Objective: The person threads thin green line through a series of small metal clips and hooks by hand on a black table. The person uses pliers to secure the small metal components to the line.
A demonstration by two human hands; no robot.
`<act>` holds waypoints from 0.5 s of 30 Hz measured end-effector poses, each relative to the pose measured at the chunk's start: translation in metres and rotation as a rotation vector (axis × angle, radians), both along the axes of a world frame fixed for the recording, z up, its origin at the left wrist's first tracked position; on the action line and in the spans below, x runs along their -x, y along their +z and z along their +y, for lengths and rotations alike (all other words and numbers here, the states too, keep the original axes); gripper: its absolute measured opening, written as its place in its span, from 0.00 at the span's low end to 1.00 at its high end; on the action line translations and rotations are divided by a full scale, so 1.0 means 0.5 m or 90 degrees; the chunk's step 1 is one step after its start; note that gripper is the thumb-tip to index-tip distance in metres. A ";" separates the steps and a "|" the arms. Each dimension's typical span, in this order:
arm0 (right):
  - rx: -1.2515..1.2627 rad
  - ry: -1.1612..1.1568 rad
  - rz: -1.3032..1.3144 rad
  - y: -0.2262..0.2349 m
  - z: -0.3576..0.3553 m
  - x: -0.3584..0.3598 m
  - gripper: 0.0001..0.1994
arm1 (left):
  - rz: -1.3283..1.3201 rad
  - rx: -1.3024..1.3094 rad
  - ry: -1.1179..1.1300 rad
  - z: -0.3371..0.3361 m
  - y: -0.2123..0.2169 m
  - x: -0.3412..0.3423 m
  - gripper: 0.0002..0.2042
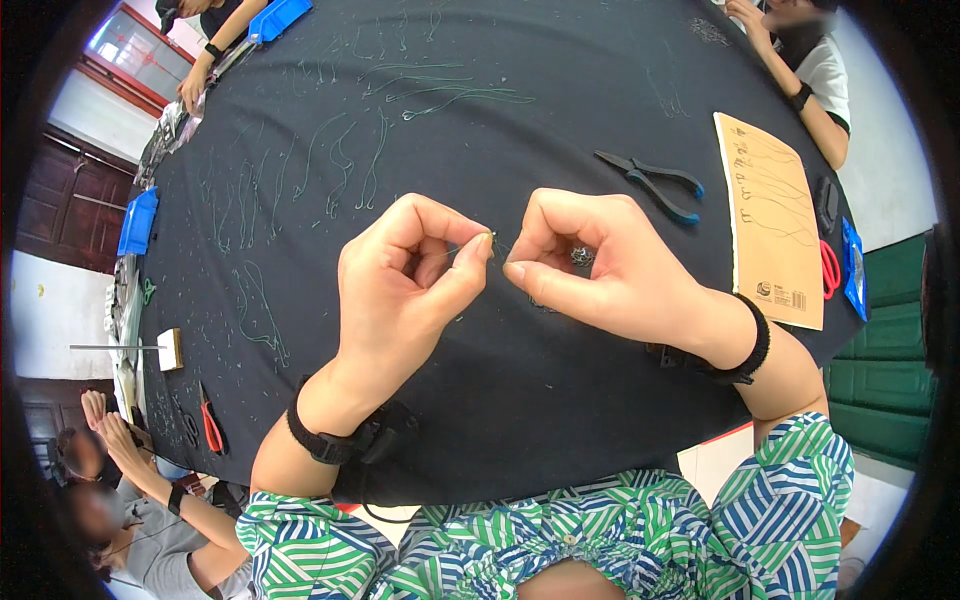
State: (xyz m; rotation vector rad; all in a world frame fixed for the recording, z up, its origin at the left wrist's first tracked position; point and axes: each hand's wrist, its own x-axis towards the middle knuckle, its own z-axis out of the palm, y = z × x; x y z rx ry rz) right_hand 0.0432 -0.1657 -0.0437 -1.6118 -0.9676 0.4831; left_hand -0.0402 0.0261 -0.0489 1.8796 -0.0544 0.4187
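Note:
Over the black cloth, both hands are raised close together at mid-view. My left hand (405, 275) is closed in a pinch of thumb and forefinger. A thin dark green thread (455, 249) runs through its fingers, with a tiny yellowish bit at the fingertips too small to make out. My right hand (605, 255) pinches as well, thumb against forefinger, just right of the left fingertips. The fine thread spans the small gap between the two pinches. Small silvery metal pieces (581, 257) show through the loop of the right fingers; the rest of them is hidden.
Looped green threads (460, 97) lie across the black cloth (600, 400). Black pliers with blue tips (655, 185) lie beyond my right hand, beside a tan card (770, 230) and red-handled scissors (830, 270). Red-handled pliers (210, 420) lie left. Other people sit around the table.

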 end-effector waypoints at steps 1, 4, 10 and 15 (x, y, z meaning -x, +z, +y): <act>-0.017 -0.011 -0.079 0.000 -0.001 0.001 0.05 | 0.000 0.000 0.000 0.000 -0.002 -0.002 0.04; -0.026 -0.050 -0.203 0.011 0.001 0.000 0.06 | -0.025 -0.052 0.021 0.001 -0.006 -0.002 0.04; -0.028 -0.079 -0.249 0.014 -0.005 -0.021 0.05 | -0.007 -0.181 -0.057 0.002 0.009 0.006 0.04; 0.010 0.025 0.085 0.002 -0.002 -0.033 0.06 | 0.007 -0.145 -0.106 0.005 0.008 0.013 0.04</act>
